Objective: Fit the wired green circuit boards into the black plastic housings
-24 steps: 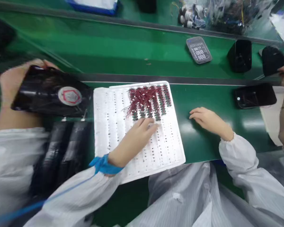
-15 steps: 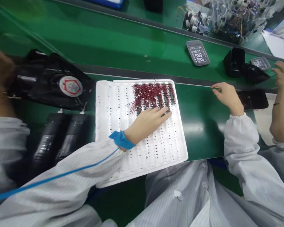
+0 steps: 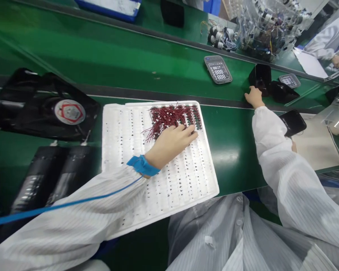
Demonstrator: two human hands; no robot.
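Note:
A white foam tray [image 3: 164, 195] with rows of slots lies in front of me. Small green parts with dark red wires [image 3: 169, 114] crowd its upper right area. My left hand [image 3: 172, 145], wearing a blue wrist strap [image 3: 143, 165], rests over the tray at the lower edge of the wired parts. Its fingers are bent, and whatever is beneath the tips is hidden. Out to the right, my right hand [image 3: 254, 97] has its fingers curled at the near side of a black box-shaped housing [image 3: 260, 77]. Whether it grips anything does not show.
Black bagged items [image 3: 42, 107] and dark cylinders [image 3: 67, 175] lie left of the tray. A display unit [image 3: 218, 70] sits on the green belt. At right are a black housing [image 3: 284, 92], a dark device [image 3: 293, 122] and a co-worker's sleeve [image 3: 324, 47] farther back.
My right hand has moved forward to the black housing. My left hand stays on the tray with its fingers more bent. The neighbouring people's arms at both sides have left the view.

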